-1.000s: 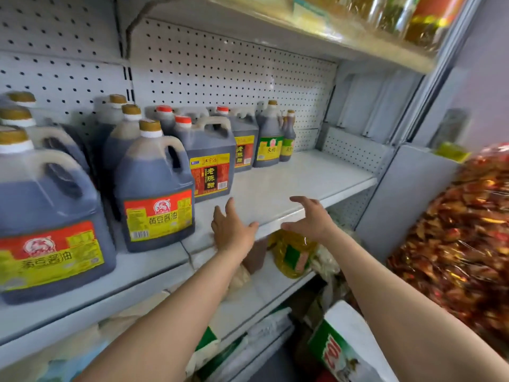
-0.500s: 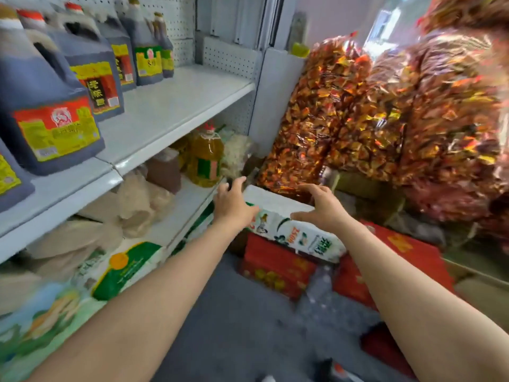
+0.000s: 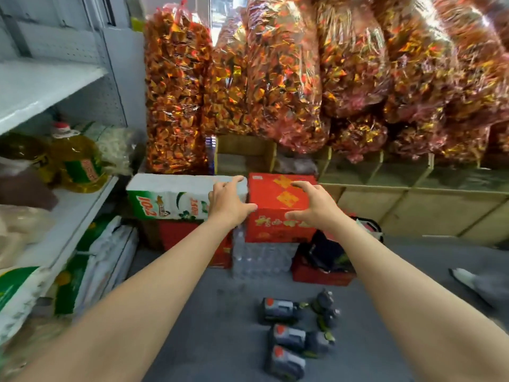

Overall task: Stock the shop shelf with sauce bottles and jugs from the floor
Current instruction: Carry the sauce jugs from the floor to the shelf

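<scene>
Several dark sauce jugs [image 3: 286, 337] with red caps, and smaller dark bottles [image 3: 325, 307], stand on the grey floor at the lower middle. My left hand [image 3: 228, 204] and my right hand [image 3: 314, 205] are stretched out in the air in front of me, fingers spread and loosely bent, holding nothing. Both hands are well above and beyond the jugs. The white shelf [image 3: 41, 86] is at the upper left, bare in its visible part.
A red carton [image 3: 278, 197] and a white-green sack [image 3: 170, 199] sit stacked ahead. A shrink-wrapped pack of water bottles [image 3: 261, 260] lies below them. Big bags of red-gold sweets [image 3: 275, 78] fill the back. A yellow oil jug [image 3: 77, 161] is on the lower shelf.
My view has swung from the stocked shelf to the right and down to the floor. Both empty hands have moved with it, away from the shelf edge. The jugs on the floor have come into view.
</scene>
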`<state>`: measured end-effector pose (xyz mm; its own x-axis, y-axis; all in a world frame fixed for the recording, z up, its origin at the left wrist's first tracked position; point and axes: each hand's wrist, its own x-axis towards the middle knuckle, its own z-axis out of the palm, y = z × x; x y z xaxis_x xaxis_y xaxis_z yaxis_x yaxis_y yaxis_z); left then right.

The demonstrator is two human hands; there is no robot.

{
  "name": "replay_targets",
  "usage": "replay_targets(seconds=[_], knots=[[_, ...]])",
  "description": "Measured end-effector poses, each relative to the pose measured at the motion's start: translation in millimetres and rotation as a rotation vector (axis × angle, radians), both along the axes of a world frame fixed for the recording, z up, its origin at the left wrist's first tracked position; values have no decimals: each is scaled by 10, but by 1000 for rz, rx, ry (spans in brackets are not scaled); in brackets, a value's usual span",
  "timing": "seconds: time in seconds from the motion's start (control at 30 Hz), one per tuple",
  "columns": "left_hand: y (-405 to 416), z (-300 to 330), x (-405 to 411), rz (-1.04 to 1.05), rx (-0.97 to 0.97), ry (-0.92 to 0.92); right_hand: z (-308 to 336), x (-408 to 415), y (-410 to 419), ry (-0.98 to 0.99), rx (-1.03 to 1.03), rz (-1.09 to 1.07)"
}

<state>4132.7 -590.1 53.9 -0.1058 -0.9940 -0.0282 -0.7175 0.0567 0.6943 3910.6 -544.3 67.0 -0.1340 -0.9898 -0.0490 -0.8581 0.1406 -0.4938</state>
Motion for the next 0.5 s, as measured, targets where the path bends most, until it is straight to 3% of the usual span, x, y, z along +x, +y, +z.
replay_targets(seconds=[0.23,0.5], knots=[[621,-405,-1488,-121,48,-48,-409,-1446,672,1,73,-59],[904,-1036,-1992,-142,205,-145,-1147,-2006,948,-88,207,-91]])
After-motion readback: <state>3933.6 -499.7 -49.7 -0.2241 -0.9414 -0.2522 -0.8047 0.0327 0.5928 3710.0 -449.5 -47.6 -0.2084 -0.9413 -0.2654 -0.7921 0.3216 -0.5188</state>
